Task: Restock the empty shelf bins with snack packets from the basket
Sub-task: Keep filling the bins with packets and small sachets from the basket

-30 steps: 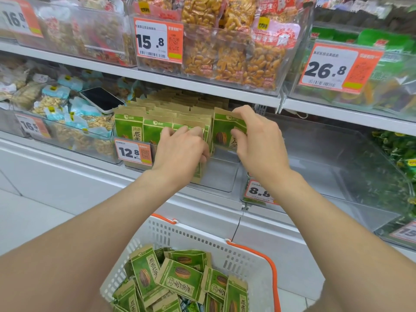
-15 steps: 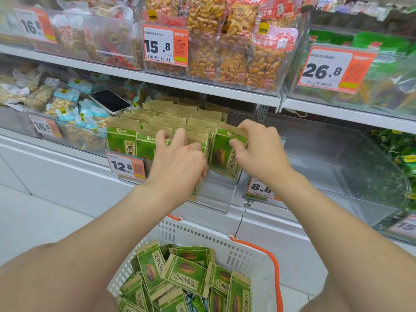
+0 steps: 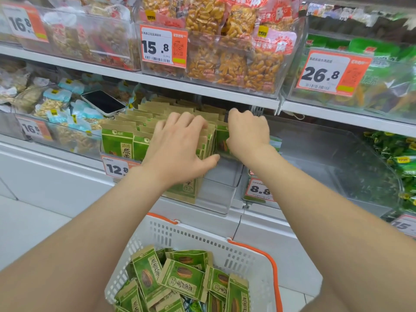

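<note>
Head view: right hand (image 3: 247, 134) is sinking its gripped green paper snack packet (image 3: 221, 140) deeper into clear plastic bin (image 3: 220, 190), nearly stocked; flat left hand (image 3: 177, 143) is bracing packet row (image 3: 132, 134).

Left hand (image 3: 177, 145) spread against upright packets (image 3: 121, 143) in the clear bin (image 3: 216, 188); right hand (image 3: 247, 134) grips the end packet (image 3: 221, 144); basket (image 3: 202, 235) below bin.

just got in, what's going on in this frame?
A person is filling a clear shelf bin with green snack packets. The left hand rests on the upright row, while the right hand grips one packet at the row's right end. Loose packets lie in the white basket below. The neighbouring bin to the right looks empty.
</note>
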Tool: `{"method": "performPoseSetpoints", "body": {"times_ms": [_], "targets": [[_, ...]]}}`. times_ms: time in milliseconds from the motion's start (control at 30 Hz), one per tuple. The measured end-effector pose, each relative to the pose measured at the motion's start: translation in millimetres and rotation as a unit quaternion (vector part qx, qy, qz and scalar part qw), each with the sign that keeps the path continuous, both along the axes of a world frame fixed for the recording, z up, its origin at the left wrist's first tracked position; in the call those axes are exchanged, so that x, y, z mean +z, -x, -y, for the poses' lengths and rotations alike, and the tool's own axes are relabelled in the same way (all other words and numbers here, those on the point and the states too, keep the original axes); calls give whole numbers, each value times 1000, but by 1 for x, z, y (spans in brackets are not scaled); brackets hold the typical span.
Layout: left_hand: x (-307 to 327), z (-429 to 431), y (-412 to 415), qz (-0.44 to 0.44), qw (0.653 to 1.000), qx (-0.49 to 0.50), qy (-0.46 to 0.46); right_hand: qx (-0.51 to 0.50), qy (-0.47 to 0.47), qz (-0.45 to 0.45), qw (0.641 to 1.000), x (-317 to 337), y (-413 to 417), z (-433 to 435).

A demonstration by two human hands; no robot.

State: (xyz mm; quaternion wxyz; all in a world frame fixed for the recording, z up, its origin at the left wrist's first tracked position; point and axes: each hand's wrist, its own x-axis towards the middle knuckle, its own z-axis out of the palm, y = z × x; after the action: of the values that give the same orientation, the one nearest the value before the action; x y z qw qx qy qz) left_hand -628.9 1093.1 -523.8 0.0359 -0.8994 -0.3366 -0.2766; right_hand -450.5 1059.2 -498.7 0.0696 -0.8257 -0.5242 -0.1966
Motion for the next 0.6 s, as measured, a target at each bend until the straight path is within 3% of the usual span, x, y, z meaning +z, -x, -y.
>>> {"method": "performPoseSetpoints", "body": {"times_ms": [67, 233, 433, 600], "targets": [[-7, -9, -5, -57, 998, 13, -6, -32, 36, 16, 999, -3, -6, -15], [-10, -19, -13, -77, 997, 22, -9, -99, 58, 56, 992, -12, -21, -56], [-11, -23, -14, -81, 996, 26, -15, -153, -12, -22, 988, -16, -47, -88], [-10, -23, -14, -83, 996, 25, -15, -173, -19, 44, 984, -19, -52, -92]]}}
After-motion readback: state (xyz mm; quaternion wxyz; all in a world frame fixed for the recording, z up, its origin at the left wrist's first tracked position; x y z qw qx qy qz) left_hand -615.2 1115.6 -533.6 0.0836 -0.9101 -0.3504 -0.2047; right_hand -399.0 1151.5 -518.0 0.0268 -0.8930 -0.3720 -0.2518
